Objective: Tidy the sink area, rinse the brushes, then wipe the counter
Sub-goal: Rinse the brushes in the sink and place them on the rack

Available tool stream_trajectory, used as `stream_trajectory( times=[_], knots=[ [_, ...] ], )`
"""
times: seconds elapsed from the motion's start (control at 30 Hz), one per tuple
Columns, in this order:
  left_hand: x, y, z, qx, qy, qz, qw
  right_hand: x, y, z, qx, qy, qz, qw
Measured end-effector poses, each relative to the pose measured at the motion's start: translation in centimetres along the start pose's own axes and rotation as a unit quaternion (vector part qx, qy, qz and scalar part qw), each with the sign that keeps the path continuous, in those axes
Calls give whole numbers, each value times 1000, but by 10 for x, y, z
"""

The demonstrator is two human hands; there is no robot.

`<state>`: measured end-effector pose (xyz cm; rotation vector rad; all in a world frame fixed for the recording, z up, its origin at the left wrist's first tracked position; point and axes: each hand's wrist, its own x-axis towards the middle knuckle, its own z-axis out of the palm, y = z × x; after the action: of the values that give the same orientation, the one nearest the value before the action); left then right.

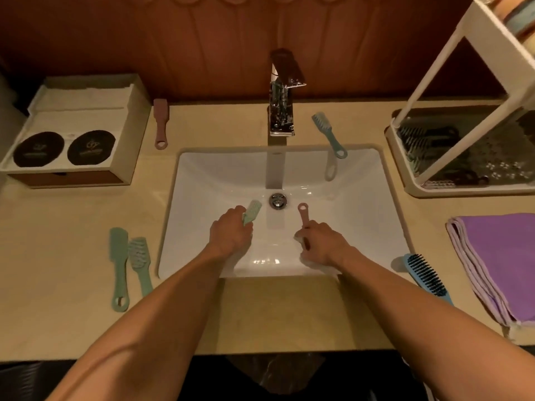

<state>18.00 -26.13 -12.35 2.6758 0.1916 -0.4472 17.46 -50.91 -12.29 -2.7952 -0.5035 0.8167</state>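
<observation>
Both my hands are down in the white sink (362, 215), near the drain (278, 200). My left hand (230, 234) grips a pale green brush (252, 212), bristle head pointing up toward the drain. My right hand (321, 241) holds a pink brush (304, 215) by its body, the looped handle end sticking out toward the drain. Two green brushes (119, 264) (140, 263) lie on the counter left of the sink. A blue-green brush (328, 134) rests by the chrome faucet (280, 111). Another pink brush (160, 123) lies at the back left. A blue brush with black bristles (425, 274) sits right of the sink.
A folded purple cloth (498, 261) lies at the counter's right edge. A white rack (463, 157) holding combs and hair items stands at the back right. A box of towels with two dark round lids (72, 134) stands at the back left. The beige counter (275, 311) runs along the front.
</observation>
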Motion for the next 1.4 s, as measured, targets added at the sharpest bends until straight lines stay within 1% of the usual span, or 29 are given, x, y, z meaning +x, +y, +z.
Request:
stream_trajectory(
  times=[0.1, 0.17, 0.23, 0.3, 0.4, 0.47, 0.53, 0.63, 0.73, 0.77, 0.87, 0.93, 1.0, 1.1, 1.2, 1.3, 1.4],
  knots=[
    [12, 2, 12, 3, 13, -8, 1000, 10, 9, 14, 40, 66, -29, 997],
    [21, 3, 16, 49, 18, -5, 999, 19, 9, 18, 43, 97, -76, 991],
    [31, 2, 24, 77, 51, 17, 996, 31, 6, 18, 44, 105, -111, 987],
    [36, 3, 29, 107, 87, 39, 990, 39, 1, 16, 23, 98, -136, 986],
    [43, 12, 31, 139, 81, 1, 987, 49, -3, 8, 33, 71, -161, 984],
    [44, 13, 33, 120, 86, 2, 989, 49, -5, 6, 27, 72, -174, 982],
    [43, 13, 37, 101, 94, 14, 990, 49, -7, 5, -9, 91, -198, 976],
    [39, 16, 37, 41, 86, 35, 995, 51, -5, 11, -53, 190, -253, 947],
    [34, 20, 31, -24, 69, 46, 996, 48, -9, 6, -91, 246, -279, 924],
    [32, 19, 28, -40, 67, 52, 996, 46, -11, 2, -91, 257, -278, 921],
    [25, 17, 19, -84, 76, 99, 989, 34, -12, -12, -41, 256, -244, 934],
    [18, 22, 5, -95, 67, 87, 989, 22, -10, -19, 19, 251, -193, 948],
    [12, 32, -11, -82, 39, 81, 993, 12, -8, -27, 75, 246, -145, 956],
    [1, 52, -27, -79, 25, 122, 989, 2, -4, -38, 67, 266, -126, 953],
    [-11, 74, -40, -86, 19, 147, 985, -10, -1, -53, 62, 285, -87, 953],
    [-23, 95, -53, -99, 31, 156, 982, -25, -1, -70, 76, 313, -53, 945],
    [-37, 115, -60, -102, 43, 181, 977, -45, 0, -84, 73, 335, -50, 938]
  ],
)
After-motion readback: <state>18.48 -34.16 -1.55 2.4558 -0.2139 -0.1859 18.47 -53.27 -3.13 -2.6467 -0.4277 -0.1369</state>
